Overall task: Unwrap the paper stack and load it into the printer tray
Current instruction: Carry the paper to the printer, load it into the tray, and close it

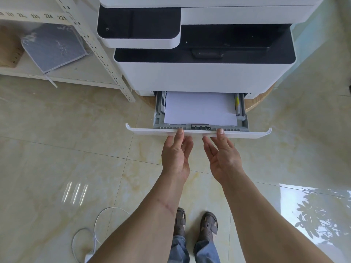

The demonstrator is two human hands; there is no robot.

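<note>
A white and black printer [201, 73] stands in front of me with its paper tray [252, 134] pulled out at the bottom. A white paper stack [199, 108] lies flat inside the tray between grey guides. My left hand [175, 156] and my right hand [222, 156] are side by side, palms turned inward and fingers apart. Their thumbs touch the top of the tray's white front panel, and some fingertips are hidden under it. Neither hand holds anything. No wrapper is in view.
A white metal shelf rack [98, 52] with a grey cushion [55, 46] stands to the left of the printer. A white cable and adapter [91, 242] lie on the glossy tiled floor near my feet. The printer sits on a round wooden base [262, 100].
</note>
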